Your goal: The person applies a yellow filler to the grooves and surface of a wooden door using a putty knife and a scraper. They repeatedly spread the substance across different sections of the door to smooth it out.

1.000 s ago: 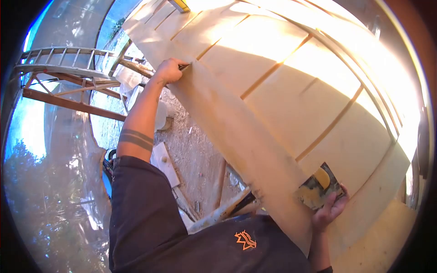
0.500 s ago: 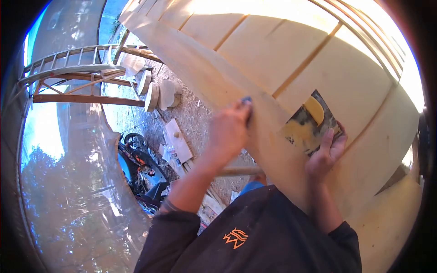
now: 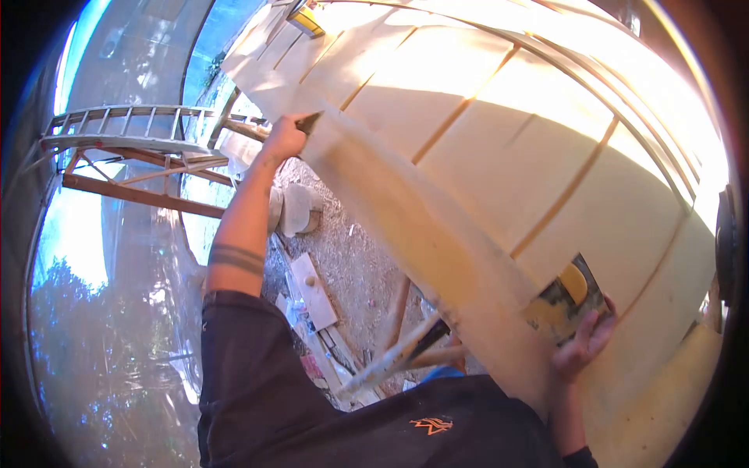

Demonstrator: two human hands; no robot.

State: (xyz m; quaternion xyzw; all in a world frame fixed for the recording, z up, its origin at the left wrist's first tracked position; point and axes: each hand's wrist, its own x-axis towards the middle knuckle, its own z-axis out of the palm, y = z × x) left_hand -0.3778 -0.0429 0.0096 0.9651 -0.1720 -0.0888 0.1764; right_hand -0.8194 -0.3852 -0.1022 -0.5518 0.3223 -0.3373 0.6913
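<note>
Left fingers [image 3: 289, 134] clamped on scraper [image 3: 311, 122], which projects beyond them; right fingers [image 3: 600, 327] clamped at right edge of palette [image 3: 587, 299].

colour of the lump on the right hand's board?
The lump is yellow; shows best in the head view.

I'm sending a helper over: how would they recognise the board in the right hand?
Find the large pale surface crossed by brown stripes. Toward its lower right, the right hand holds a small board. Dark smears and a half-round yellow shape set it apart from the surface.
</note>
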